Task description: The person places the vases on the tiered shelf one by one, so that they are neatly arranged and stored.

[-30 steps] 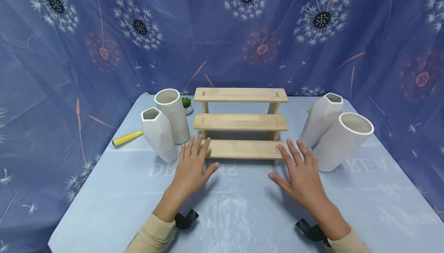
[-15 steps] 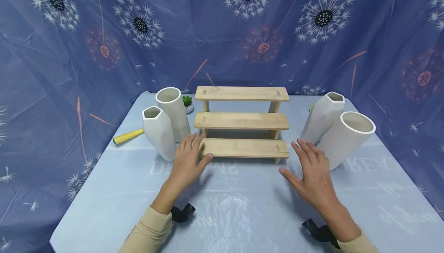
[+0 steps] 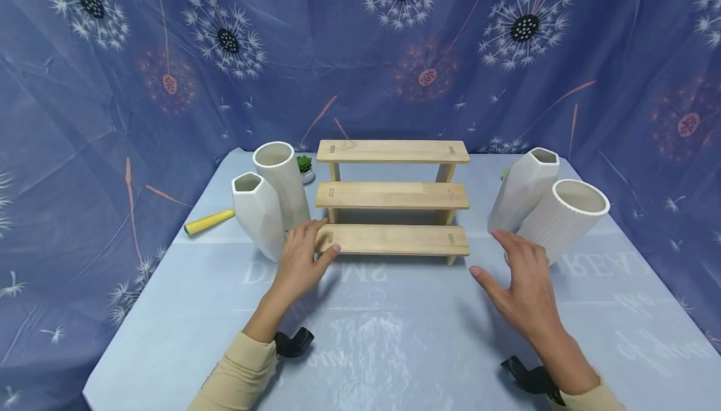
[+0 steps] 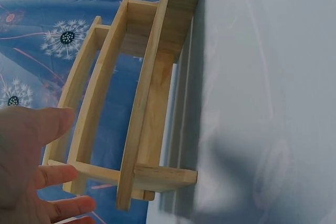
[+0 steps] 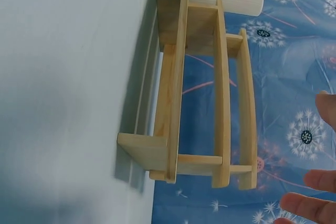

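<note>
L hand (image 3: 301, 259) flat by wood shelf (image 3: 392, 193), R hand (image 3: 524, 286) spread, mid-air.

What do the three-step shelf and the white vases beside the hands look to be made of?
The stepped shelf looks like pale unfinished wood: grain lines and darker joint ends show on the boards. The faceted vase near the left hand and the ribbed vase by the right hand look like matte white ceramic, though plastic cannot be ruled out; their surfaces show no gloss.
</note>
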Action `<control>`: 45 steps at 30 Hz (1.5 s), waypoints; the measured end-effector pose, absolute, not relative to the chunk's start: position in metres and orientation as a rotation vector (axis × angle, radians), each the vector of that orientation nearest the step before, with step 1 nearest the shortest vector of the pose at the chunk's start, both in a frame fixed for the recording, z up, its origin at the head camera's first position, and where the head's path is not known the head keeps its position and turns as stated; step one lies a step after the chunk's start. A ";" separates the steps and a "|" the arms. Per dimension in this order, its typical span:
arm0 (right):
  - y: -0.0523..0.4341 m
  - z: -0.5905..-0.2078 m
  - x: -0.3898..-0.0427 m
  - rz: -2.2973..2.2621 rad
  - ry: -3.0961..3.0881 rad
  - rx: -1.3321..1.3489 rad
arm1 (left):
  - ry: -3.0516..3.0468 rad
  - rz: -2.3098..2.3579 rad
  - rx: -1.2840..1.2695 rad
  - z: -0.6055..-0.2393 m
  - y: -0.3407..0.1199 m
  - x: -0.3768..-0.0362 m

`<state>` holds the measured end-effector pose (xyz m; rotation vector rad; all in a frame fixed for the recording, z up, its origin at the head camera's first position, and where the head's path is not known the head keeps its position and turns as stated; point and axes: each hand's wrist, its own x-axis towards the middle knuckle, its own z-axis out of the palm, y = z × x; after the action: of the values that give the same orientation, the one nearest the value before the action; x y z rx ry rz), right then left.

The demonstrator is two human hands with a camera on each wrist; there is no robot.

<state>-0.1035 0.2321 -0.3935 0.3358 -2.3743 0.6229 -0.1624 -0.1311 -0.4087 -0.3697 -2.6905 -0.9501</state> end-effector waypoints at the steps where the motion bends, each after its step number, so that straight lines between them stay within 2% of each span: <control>1: 0.233 -0.394 -0.103 0.632 -2.368 0.329 | -2.696 -0.970 -0.365 -0.409 -0.132 -0.163; 16: 0.242 -0.390 -0.094 0.779 -2.405 0.091 | -2.700 -1.204 -0.273 -0.416 -0.138 -0.169; 45: 0.271 -0.400 -0.086 0.889 -2.228 -0.068 | -2.665 -1.583 -0.253 -0.431 -0.145 -0.184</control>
<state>-0.0865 0.2709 -0.4000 -0.0680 -2.2277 0.8886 -0.1845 -0.1446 -0.4305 -0.2531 -2.6651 -1.5827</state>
